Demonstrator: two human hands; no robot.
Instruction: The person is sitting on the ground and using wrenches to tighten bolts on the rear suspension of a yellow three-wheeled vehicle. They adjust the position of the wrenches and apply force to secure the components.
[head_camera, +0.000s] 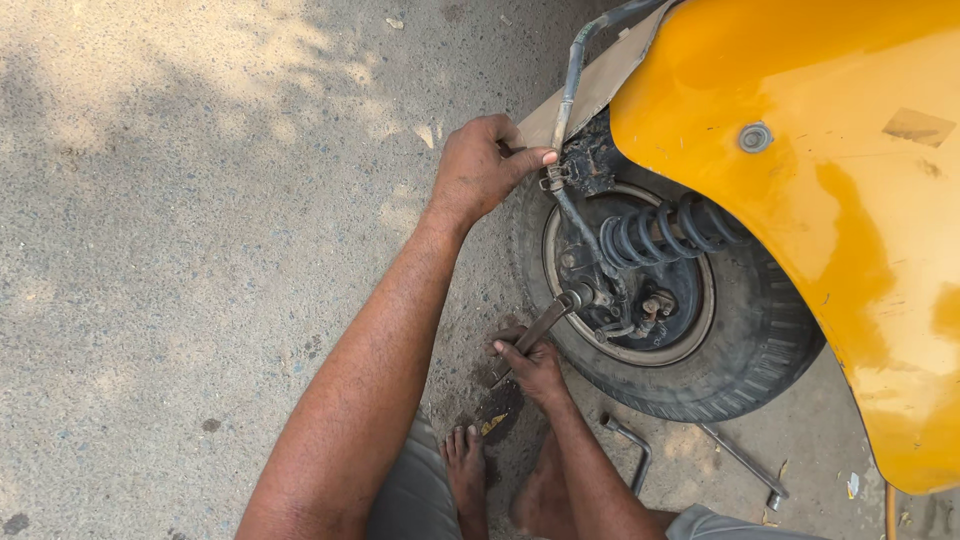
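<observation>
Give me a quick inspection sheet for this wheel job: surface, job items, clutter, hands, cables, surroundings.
Surface: rough grey ground, dark stain by the feet.
Job's things: small wheel with coil spring; spanner set on a hub nut.
Clutter: two bent wrenches on the ground, scraps of litter.
Grips: right hand holds the spanner; left hand grasps the edge by the tyre top.
Cables: one hose runs down to the hub.
Surroundings: yellow mudguard.

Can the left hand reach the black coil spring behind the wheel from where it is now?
Probably yes. The left hand grips the tyre edge beside the grey tube, and the black coil spring lies open just past it; only that tube stands between.
</observation>
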